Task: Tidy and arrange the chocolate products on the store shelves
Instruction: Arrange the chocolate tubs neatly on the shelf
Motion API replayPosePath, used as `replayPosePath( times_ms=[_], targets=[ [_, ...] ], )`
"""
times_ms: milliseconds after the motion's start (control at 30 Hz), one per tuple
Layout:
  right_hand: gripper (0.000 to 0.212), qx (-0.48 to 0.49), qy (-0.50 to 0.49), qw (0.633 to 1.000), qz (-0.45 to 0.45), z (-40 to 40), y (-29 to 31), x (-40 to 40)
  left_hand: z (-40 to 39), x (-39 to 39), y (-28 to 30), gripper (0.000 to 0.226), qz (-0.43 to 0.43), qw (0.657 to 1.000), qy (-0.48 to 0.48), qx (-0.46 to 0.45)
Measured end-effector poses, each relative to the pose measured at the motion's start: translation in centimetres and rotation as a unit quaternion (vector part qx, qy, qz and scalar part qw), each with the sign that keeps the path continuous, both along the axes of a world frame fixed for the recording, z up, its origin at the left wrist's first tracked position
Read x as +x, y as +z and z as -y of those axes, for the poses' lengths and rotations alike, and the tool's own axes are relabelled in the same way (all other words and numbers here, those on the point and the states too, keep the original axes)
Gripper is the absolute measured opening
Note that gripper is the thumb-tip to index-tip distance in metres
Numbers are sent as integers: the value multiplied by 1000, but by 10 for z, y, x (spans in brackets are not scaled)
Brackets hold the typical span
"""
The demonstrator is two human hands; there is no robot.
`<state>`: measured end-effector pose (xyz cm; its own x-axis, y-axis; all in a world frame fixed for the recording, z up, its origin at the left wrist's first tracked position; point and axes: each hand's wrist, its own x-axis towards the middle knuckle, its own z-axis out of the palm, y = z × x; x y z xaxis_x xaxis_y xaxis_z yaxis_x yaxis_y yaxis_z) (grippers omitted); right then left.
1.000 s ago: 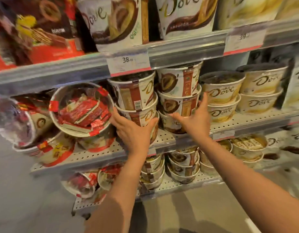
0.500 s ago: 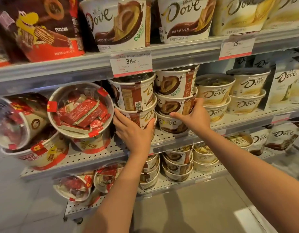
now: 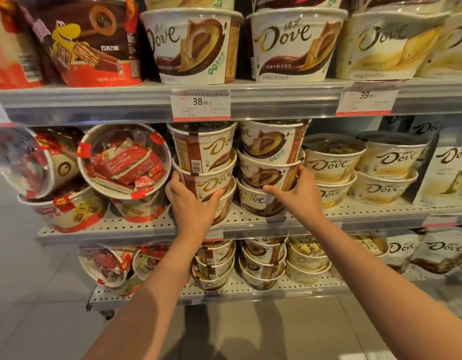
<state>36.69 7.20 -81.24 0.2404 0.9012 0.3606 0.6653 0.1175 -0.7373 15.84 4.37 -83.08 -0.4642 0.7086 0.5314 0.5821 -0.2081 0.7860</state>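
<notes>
Dove tubs (image 3: pixel 204 162) stand in 2 leaning stacks at the front edge of the middle shelf (image 3: pixel 146 224). The left hand (image 3: pixel 192 203) cups the left stack low down; the right hand (image 3: pixel 298 194) wraps the neighbouring stack (image 3: pixel 270 162). Best pressed from both sides together, low, so the 3 nested tiers slide as 1. Tapered paper walls, glossy print and clear lids look slippery.

Warm, even store light, dimmer beneath each shelf (image 3: pixel 250 105). Wide-angle bending bows the edges. The left and right margins look soft and smeared
</notes>
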Motion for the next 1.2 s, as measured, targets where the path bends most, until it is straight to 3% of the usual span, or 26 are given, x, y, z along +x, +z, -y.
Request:
replayPosePath(
  times_ms=[133, 333, 633, 767, 867, 1067, 1200],
  targets=[
    [102, 35, 4, 998, -49, 3, -7, -7, 1, 8, 2, 103, -24, 999, 25, 8],
    [124, 53, -84, 993, -69, 0, -7, -35, -8, 14, 4, 118, -26, 995, 95, 7],
    [113, 40, -24, 989, -142, -8, -11, -11, -6, 9, 0, 113, -16, 998, 55, 9],
    [106, 30, 6, 989, -148, -6, -6, -3, -2, 3, -1, 109, 28, 999, 21, 17],
    [103, 23, 20, 990, -136, -5, -5, -3, -3, 2, -2, 107, 10, 1000, 24, 17],
    [119, 42, -24, 993, -108, -3, -4, -17, -6, 9, 3, 117, -8, 999, 49, -1],
    [119, 47, -60, 992, -101, -3, -1, -28, -9, 9, 6, 107, -3, 997, 76, -1]
  ],
)
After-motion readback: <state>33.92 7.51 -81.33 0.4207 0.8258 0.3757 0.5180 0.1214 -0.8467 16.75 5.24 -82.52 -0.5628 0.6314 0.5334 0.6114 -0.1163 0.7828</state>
